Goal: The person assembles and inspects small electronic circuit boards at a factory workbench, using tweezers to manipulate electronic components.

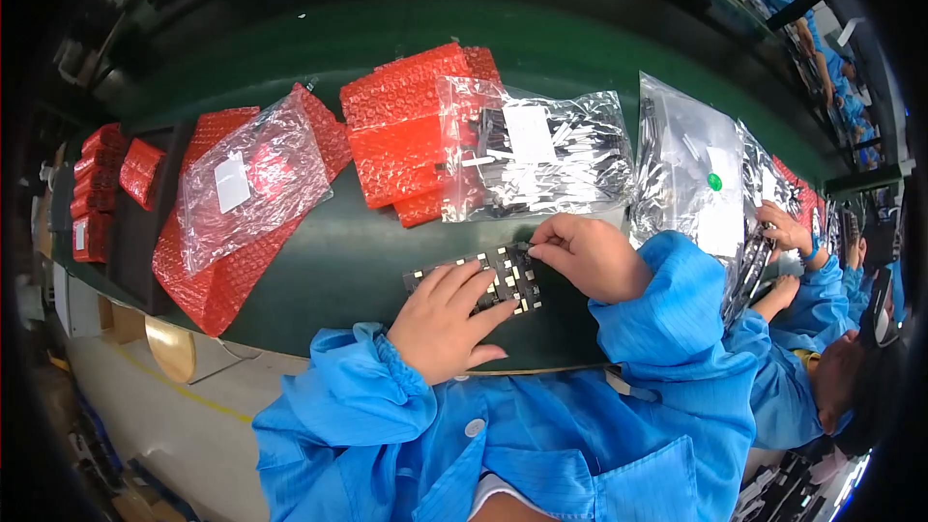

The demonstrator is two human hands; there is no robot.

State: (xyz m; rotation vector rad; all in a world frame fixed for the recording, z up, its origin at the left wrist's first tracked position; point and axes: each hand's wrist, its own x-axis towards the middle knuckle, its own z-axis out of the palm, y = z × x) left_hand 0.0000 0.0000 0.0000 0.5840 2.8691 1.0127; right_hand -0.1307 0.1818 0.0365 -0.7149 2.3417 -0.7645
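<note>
Could skew pale-patched black panel by corner tugging.
Resting left grip fingers-apart atop; cannot tell if clamping with right grip.

Here's the black panel, flat on the green tabletop near its front edge, sitting slightly askew, dotted with rows of small pale rectangular pieces, its middle partly covered from view, left end just peeking out, right end showing most

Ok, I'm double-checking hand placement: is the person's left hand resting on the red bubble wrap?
No, the left hand lies on the flat black panel dotted with small pale rectangles.
</note>
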